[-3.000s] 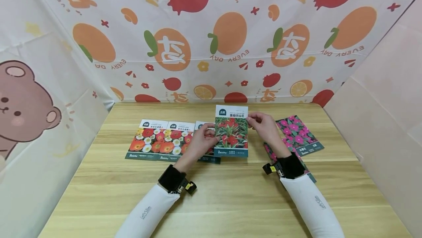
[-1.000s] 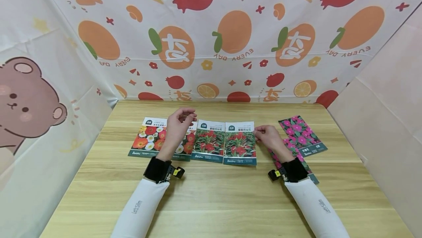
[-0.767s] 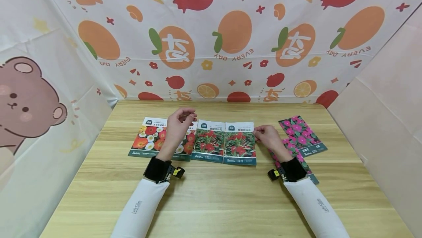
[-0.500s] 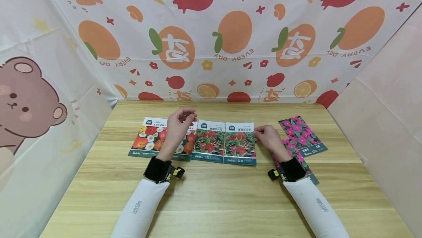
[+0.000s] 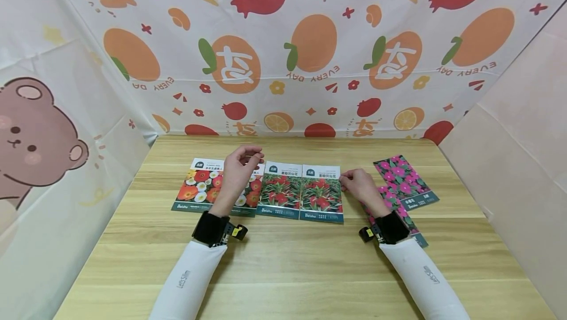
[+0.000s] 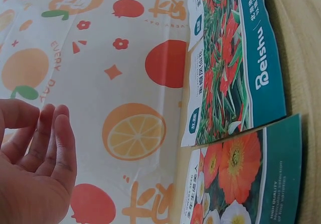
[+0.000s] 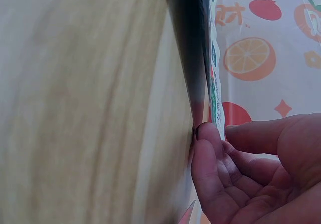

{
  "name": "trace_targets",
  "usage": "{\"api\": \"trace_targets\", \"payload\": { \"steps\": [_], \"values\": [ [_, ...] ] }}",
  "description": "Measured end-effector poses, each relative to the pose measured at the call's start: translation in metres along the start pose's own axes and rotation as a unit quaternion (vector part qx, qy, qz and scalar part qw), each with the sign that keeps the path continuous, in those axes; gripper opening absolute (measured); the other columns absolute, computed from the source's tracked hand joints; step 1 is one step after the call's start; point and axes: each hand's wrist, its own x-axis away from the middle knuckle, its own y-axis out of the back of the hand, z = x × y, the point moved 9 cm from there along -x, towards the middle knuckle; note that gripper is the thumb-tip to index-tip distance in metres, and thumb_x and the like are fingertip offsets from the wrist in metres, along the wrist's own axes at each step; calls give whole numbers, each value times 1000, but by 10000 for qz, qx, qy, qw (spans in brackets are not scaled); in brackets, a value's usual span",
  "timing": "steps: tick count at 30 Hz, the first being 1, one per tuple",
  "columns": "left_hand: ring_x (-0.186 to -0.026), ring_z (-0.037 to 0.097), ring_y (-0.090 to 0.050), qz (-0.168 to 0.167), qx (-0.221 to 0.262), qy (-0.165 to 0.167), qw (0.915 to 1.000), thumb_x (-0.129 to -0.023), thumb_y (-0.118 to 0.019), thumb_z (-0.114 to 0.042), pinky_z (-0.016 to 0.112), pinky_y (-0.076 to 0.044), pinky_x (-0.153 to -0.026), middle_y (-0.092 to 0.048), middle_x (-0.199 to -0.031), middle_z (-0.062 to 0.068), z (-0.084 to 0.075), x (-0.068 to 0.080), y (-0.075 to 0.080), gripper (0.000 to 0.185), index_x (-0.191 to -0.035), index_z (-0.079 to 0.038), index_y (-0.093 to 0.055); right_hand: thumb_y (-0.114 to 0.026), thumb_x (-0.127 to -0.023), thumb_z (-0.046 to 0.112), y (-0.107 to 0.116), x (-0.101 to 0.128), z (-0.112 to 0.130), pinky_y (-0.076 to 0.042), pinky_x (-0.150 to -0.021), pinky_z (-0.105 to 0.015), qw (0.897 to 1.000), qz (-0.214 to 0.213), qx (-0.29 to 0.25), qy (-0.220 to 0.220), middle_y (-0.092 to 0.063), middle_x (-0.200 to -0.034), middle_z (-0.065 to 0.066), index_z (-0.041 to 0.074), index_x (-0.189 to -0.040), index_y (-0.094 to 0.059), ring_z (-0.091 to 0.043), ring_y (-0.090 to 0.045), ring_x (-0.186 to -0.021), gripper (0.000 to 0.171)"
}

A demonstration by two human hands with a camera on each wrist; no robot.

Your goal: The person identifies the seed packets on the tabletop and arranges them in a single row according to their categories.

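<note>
My right hand (image 5: 362, 188) pinches the right edge of a seed packet (image 5: 322, 196) printed with red flowers. In the right wrist view, thumb and fingers meet at that packet's edge, seen nearly side-on. A matching red-flower seed packet (image 5: 280, 193) lies flat against its left side. Further left are two poppy seed packets, one (image 5: 195, 187) at the row's end and another (image 5: 251, 197) partly covered by my left hand (image 5: 238, 170). That hand hovers with loosely curled fingers and holds nothing; the left wrist view shows it beside the row.
Two seed packets with pink flowers lie askew at the right: one (image 5: 402, 177) further back, the other (image 5: 412, 221) partly beneath the right forearm. A fruit-printed cloth (image 5: 310, 98) hangs behind the wooden table (image 5: 301, 271).
Three seconds ago both hands held the red-flower packet up. It has since come down at the row's right end; my left hand released it and moved left. The last second shows almost no movement.
</note>
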Motion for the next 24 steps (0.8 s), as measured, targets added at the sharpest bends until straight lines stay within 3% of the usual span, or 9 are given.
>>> {"api": "trace_targets", "payload": {
  "steps": [9, 15, 16, 17, 22, 23, 24],
  "values": [
    [-101, 28, -68, -10, -24, -18, 10000, -106, -62, -15, 24, -57, -83, -70, -115, 18, 0, 0, -1, 23, -126, -4, -69, -57, -106, 17, 2, 0, 1, -48, -68, -29, 9996, -85, 277, -16, -74, -83, -6, -4, -116, -75, -17, -69, -76, 29],
    [-99, 24, -69, 118, 6, -161, 9998, -106, -61, -15, 28, -58, -84, -71, -113, 14, 2, -4, -11, 22, -125, -7, -69, -57, -106, 19, 10, 9, -5, -44, -66, -30, 9987, -278, 415, -70, -74, -86, -7, -1, -115, -76, -19, -66, -76, 30],
    [-100, 22, -69, 202, 132, -248, 9994, -106, -61, -16, 29, -58, -85, -71, -114, 13, 13, -8, -13, 23, -126, -8, -69, -57, -106, 20, 12, 10, -5, -43, -65, -30, 9983, -325, 478, -9, -74, -86, -8, -2, -116, -76, -19, -64, -74, 30],
    [-100, 22, -69, 217, 113, -259, 9994, -106, -61, -18, 30, -58, -85, -71, -115, 12, 13, -8, -13, 23, -126, -9, -69, -57, -107, 21, 14, 12, -4, -42, -64, -31, 9979, -375, 533, 56, -73, -88, -8, -1, -116, -75, -19, -61, -71, 30],
    [-102, 20, -68, 181, 1, -113, 9998, -106, -61, -19, 27, -57, -86, -70, -118, 14, 12, -5, -3, 27, -128, -5, -67, -56, -107, 20, 34, 19, 11, -42, -63, -33, 9933, -581, 895, 454, -72, -100, -15, -2, -122, -71, -20, -58, -68, 31],
    [-101, 20, -67, 118, -140, -15, 9998, -106, -61, -19, 26, -56, -85, -70, -118, 16, 2, 0, 1, 27, -128, -5, -67, -56, -107, 20, 40, 20, 13, -42, -62, -34, 9928, -559, 941, 478, -72, -104, -16, -2, -124, -70, -20, -58, -69, 31],
    [-101, 19, -67, 114, -137, 5, 9998, -106, -61, -19, 24, -56, -85, -69, -118, 16, 1, 1, 4, 27, -128, -4, -67, -55, -108, 19, 45, 22, 15, -42, -63, -34, 9923, -506, 1001, 528, -72, -107, -17, -3, -126, -69, -20, -58, -72, 31]
  ]
}}
